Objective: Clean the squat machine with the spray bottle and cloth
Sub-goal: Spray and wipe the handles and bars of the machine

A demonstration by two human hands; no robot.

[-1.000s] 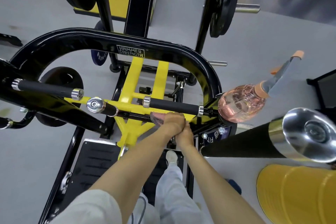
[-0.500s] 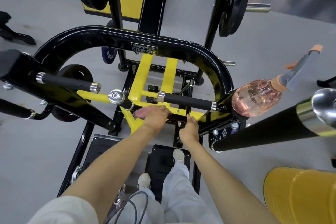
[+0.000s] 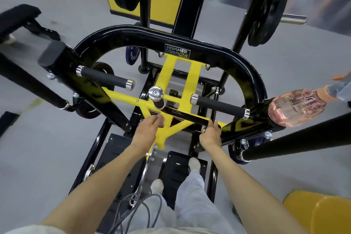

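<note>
In the head view, the left hand [image 3: 150,129] is resting with its fingers curled down at the junction where the yellow frame [image 3: 165,136] is meeting the black crossbar [image 3: 187,118]. Whether it is clenching the cloth under its palm I cannot tell (no fabric is showing). The right hand [image 3: 209,135] is sitting toward 3 o'clock of the left one, curling its fingers onto the same crossbar, which is running roughly from 10 o'clock to 4 o'clock.

The spray bottle [image 3: 296,107] is lying on its side on the end of the squat machine [image 3: 209,43], toward 2 o'clock from the right hand and well apart from the left. Its long axis is pointing from 8 o'clock to 2 o'clock, with the trigger head running off the picture's edge. The right hand is plainly the nearer one for fetching it.

A reach there is probably threading between the padded handle [image 3: 218,105] at 12 o'clock and the long padded arm [image 3: 294,142] at 4 o'clock. For wiping, the crossbar between the hands is lying bare, hemmed in by the yellow struts.
</note>
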